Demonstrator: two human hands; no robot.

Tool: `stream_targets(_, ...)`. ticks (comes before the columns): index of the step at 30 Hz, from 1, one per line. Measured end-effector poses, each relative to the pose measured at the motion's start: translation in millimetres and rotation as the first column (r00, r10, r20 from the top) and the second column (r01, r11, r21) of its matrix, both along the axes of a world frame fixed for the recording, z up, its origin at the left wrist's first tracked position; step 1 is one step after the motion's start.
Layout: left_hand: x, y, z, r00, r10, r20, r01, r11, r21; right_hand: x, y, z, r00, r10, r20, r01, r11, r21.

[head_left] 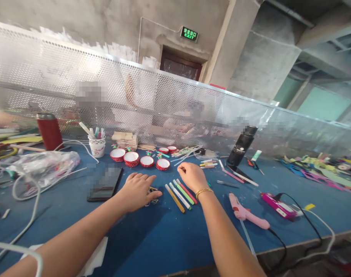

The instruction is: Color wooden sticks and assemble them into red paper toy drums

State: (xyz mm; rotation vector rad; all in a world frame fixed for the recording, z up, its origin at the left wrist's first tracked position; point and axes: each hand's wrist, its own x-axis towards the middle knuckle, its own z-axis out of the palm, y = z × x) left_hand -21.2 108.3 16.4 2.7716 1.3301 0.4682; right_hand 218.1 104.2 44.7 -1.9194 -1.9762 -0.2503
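The person's left hand point(139, 191) is palm down with the fingers stretched out and the thumb apart, grasping nothing that shows. Under and beside its thumb lies a small pile point(154, 195) of thin yellowish and pale bits; whether the thumb touches it is unclear. The right hand point(192, 177), with a gold bracelet point(204, 191) at the wrist, has its fingers curled inward, and the view does not reveal whether they pinch anything. Four pens point(180, 196) lie side by side on the blue table point(135, 246) between the two hands, just below the right one: orange, white, green and red.

Beyond the hands, red tubs point(131, 158) with white insides stand in a row, small coloured figures by their rims, and two more sit behind. Left of the row is a paper cup point(97, 147) with pens upright in it, then a red flask point(50, 132). A black slab point(104, 184) lies near the left hand, and a plastic bag point(48, 169) farther left. On the right, a black bottle point(241, 146) stands near the mesh screen point(152, 96), with a pink glue gun point(247, 213) and a magenta box point(279, 207) nearer the table's edge
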Motion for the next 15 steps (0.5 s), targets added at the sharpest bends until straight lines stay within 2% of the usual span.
stream_targets(4, -1, -5, 8.8, 0.998, 0.001, 0.057, -0.006, 0.996, 0.091, -1, 29, 24.1, 0.993, -0.005, 0.118, 0.009, 0.999, -0.03)
stream_targets(8, -2, -7, 12.9, 0.992, -0.028, 0.122, 0.014, 0.994, 0.112, -8, 91, 38.6, 0.973, 0.015, 0.231, 0.009, 0.995, -0.101)
stream_targets(12, -5, -6, 13.4, 0.984, -0.05, 0.169, 0.029, 0.992, 0.126, -12, 153, 30.5, 0.951, 0.04, 0.307, 0.001, 0.991, -0.133)
stream_targets(15, -5, -6, 12.4, 0.979, -0.083, 0.187, 0.059, 0.99, 0.131, -13, 181, 14.3, 0.94, 0.063, 0.335, -0.015, 0.989, -0.145)
